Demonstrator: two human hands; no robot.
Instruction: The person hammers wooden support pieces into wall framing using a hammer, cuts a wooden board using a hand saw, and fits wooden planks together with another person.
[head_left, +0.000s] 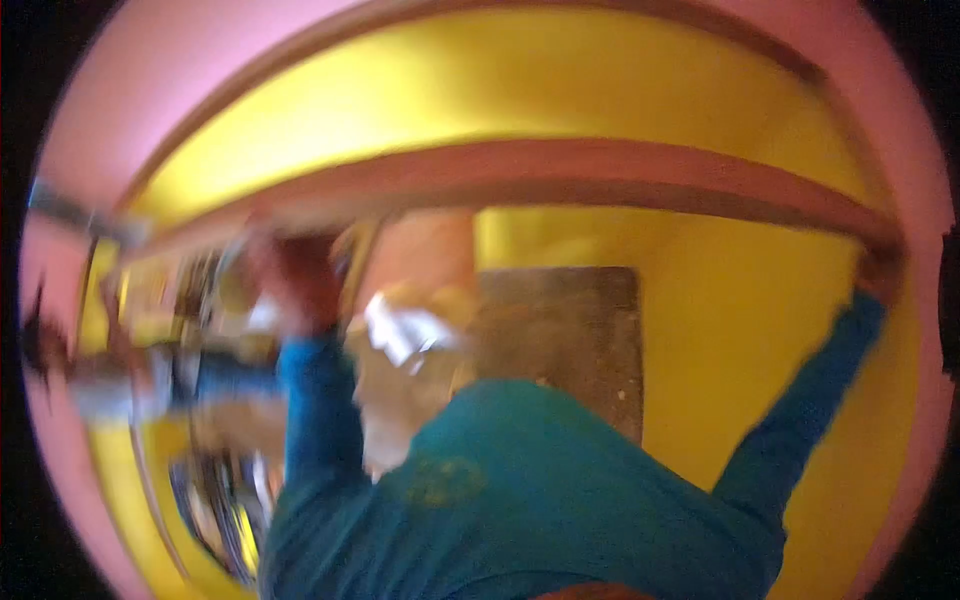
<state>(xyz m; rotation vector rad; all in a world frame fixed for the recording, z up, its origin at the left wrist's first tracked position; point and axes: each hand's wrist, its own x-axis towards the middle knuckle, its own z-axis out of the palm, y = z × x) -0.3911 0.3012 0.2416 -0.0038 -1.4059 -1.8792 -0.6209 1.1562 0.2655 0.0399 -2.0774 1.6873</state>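
Observation:
A long reddish-brown beam [560, 172], which looks like wood, stretches across the view in front of my chest. My left hand [290, 278] is raised to its left part, with fingers closed against its near edge, though motion smears them. Far to the right, my right hand [879, 272] grips the beam near its end, and the arm is stretched out. Both sleeves and my shirt [560, 490] are teal. The fingertips behind the beam are hidden.
A yellow wall [760, 330] with pink above it surrounds me. Below lies a brown board or mat [560, 330], with a crumpled white thing [405, 330] beside it. At the left stands another person [130, 385]; blurred clutter [225, 510] lies nearby.

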